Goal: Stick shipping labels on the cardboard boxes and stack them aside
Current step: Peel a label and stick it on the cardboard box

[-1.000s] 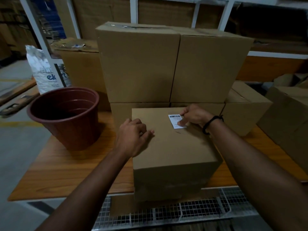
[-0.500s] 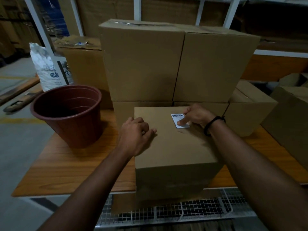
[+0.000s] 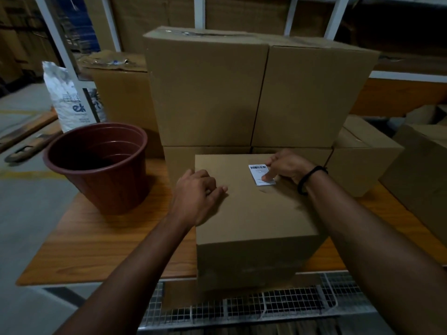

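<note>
A closed cardboard box (image 3: 254, 213) stands on the wooden table's front edge, right in front of me. A white barcode label (image 3: 257, 170) lies on its top near the far right corner. My right hand (image 3: 287, 166), with a black band at the wrist, presses a fingertip onto the label's lower right part. My left hand (image 3: 197, 197) rests on the top of the box at its left edge, fingers loosely curled and holding nothing.
Two large boxes (image 3: 205, 93) (image 3: 312, 93) are stacked on lower ones just behind. A brown plastic pot (image 3: 101, 165) stands on the table (image 3: 96, 238) at left. Smaller boxes (image 3: 362, 155) (image 3: 423, 170) sit at right. A white sack (image 3: 67, 100) leans behind the pot, and a wire mesh shelf (image 3: 266, 303) runs below.
My right fingertip has slid a little down over the label while pressing it. My left hand has stayed on the box, and the box has not moved.
</note>
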Motion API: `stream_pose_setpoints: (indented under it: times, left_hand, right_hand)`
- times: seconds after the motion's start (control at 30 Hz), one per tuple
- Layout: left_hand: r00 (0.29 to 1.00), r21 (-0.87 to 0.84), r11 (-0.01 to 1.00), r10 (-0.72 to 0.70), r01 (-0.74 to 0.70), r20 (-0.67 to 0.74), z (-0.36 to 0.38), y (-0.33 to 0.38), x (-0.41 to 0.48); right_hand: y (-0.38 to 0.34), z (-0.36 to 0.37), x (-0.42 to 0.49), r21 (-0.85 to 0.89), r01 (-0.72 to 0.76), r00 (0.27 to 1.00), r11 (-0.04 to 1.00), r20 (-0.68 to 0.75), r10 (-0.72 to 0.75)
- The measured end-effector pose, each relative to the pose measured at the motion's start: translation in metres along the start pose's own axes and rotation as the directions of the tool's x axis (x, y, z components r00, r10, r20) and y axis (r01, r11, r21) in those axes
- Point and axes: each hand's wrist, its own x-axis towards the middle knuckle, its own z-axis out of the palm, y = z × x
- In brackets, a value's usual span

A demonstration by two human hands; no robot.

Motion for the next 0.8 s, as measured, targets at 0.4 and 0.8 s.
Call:
stream_pose_setpoints:
  times: [0.4, 0.8]
  left_hand:
    - [1.0, 0.016, 1.0, -0.012, 0.012, 0.002, 0.0, 0.0, 0.0]
    - [1.0, 0.015, 1.0, -0.026, 0.026, 0.008, 0.001, 0.0, 0.001]
  right_hand:
    - [0.001, -0.007, -0.005, -0.008, 0.018, 0.999, 1.0, 0.029, -0.017]
    - [-0.001, -0.013, -0.005, 0.014, 0.002, 1.0, 1.0, 0.024, -0.002]
